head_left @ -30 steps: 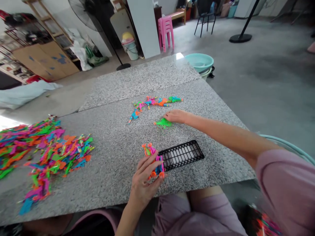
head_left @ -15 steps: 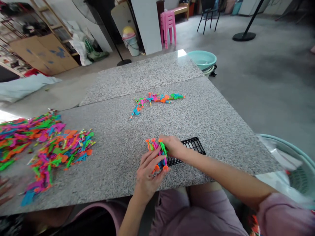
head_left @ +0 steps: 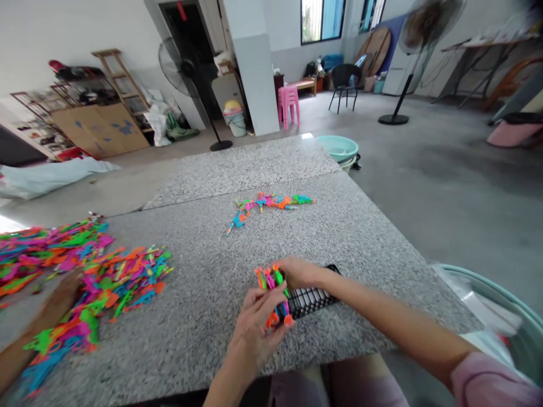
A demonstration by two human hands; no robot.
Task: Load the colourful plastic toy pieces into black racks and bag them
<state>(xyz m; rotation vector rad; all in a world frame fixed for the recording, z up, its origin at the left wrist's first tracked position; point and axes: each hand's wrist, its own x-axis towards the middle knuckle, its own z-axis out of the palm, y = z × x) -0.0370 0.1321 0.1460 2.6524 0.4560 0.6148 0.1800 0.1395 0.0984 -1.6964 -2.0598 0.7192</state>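
A small row of bright plastic toy pieces [head_left: 281, 308], in green, pink, blue and orange with orange cup-shaped ends, stands at the left end of a black plastic grid basket [head_left: 311, 301]. My left hand [head_left: 254, 325] wraps around the row from the near left, fingers over the top and thumb low. At the far right of the row, my right hand [head_left: 299, 272] is closed against the green piece; its fingertips are partly hidden. The hands and toys cover part of the basket.
Farther up the granite table [head_left: 356, 237] lies a line of coloured toy pieces [head_left: 271, 202]. A big heap of similar pieces [head_left: 123, 277] spreads at the left, where another person's arm [head_left: 46, 322] reaches in. A tub [head_left: 504, 305] stands past the right edge.
My view has tilted up, so the table sits lower in the picture. Both my hands stay at the row of toys. The other person's arm has reached farther into the heap.
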